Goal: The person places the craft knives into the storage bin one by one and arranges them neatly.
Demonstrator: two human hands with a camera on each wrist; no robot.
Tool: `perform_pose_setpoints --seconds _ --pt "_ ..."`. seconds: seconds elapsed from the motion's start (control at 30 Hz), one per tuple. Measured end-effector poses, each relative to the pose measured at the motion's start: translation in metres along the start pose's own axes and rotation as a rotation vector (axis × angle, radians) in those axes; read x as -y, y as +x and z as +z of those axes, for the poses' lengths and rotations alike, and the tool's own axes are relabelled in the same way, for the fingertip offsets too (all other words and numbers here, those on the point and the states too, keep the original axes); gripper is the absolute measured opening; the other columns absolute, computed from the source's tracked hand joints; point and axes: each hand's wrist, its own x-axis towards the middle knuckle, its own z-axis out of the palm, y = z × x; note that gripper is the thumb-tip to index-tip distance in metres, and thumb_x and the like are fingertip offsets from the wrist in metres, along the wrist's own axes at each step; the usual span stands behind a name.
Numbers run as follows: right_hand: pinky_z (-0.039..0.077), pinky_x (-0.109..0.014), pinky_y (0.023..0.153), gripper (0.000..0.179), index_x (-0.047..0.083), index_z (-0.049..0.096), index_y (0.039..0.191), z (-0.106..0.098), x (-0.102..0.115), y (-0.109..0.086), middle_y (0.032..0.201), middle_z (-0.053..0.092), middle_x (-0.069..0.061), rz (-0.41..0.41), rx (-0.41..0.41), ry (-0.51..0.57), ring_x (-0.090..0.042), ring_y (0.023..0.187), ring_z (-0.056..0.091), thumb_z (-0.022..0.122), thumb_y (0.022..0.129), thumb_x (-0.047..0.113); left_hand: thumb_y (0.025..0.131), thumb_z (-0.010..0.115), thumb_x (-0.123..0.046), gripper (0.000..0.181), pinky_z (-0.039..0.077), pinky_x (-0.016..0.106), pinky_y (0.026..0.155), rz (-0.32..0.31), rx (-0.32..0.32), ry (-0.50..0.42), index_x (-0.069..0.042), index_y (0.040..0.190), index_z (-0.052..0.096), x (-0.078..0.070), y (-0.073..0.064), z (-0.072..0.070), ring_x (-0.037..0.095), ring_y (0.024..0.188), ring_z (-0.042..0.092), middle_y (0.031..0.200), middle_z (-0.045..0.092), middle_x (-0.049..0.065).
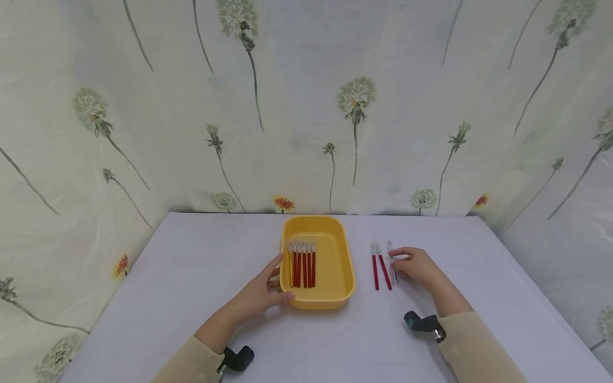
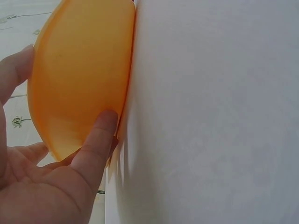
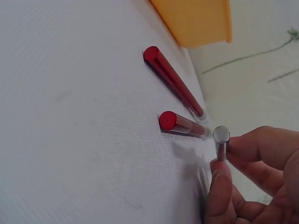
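Note:
A yellow tray (image 1: 333,266) stands on the table, and my left hand (image 1: 261,290) grips its near left corner, thumb on the near side and fingers along the left side. Inside the tray's left half, several red pens (image 1: 305,268) lie in a row beside one gold pen (image 1: 290,268), pale ends pointing away. To the right of the tray, my right hand (image 1: 419,266) pinches a silver pen (image 3: 221,135) between thumb and fingers, its round end towards the wrist camera. Just left of that hand lie two red pens, one straighter (image 1: 375,271) and one slanted (image 1: 384,271).
A white cloth covers the table (image 1: 215,239). Behind it and at the sides hangs a pale curtain (image 1: 297,106) printed with dandelions. Dark wrist mounts (image 1: 426,323) sit at both sleeves.

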Motion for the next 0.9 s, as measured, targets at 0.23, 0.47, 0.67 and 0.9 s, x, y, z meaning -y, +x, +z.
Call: perform_pose_setpoints --seconds 0.23,0.47,0.67,0.9 --pt "0.05 -0.031 0.072 0.043 0.004 0.06 0.133 -0.002 0.005 -0.008 0.105 0.065 -0.016 0.02 0.0 0.042 -0.025 0.086 0.058 0.069 0.094 0.019 0.083 0.083 -0.038 0.106 0.04 0.053 0.109 0.014 0.012 -0.012 -0.027 0.162 0.014 0.0 -0.001 0.0 0.035 0.139 0.044 0.157 0.036 0.015" --pt "0.054 -0.029 0.077 0.043 0.004 0.059 0.135 -0.005 0.014 -0.018 0.112 0.066 -0.016 0.006 0.013 0.108 -0.021 0.09 0.061 0.067 0.095 0.018 0.083 0.083 -0.039 0.106 0.04 0.053 0.11 0.007 0.014 -0.021 -0.027 0.162 0.013 -0.002 -0.002 0.0 0.034 0.139 0.044 0.157 0.036 0.013" --pt "0.057 -0.032 0.089 0.044 0.004 0.056 0.138 -0.003 0.027 -0.029 0.129 0.061 -0.022 -0.033 0.029 0.157 -0.025 0.106 0.063 0.064 0.098 0.021 0.082 0.083 -0.038 0.106 0.04 0.053 0.109 0.005 0.005 -0.013 -0.027 0.162 0.014 -0.002 -0.002 0.0 0.034 0.138 0.046 0.156 0.038 0.013" --pt "0.055 -0.037 0.094 0.045 0.005 0.055 0.141 0.003 0.047 -0.037 0.13 0.06 -0.021 -0.043 0.041 0.227 -0.032 0.113 0.061 0.063 0.099 0.02 0.082 0.083 -0.038 0.105 0.04 0.055 0.109 0.002 -0.001 -0.016 -0.028 0.162 0.015 -0.005 -0.004 0.0 0.035 0.137 0.046 0.156 0.038 0.013"
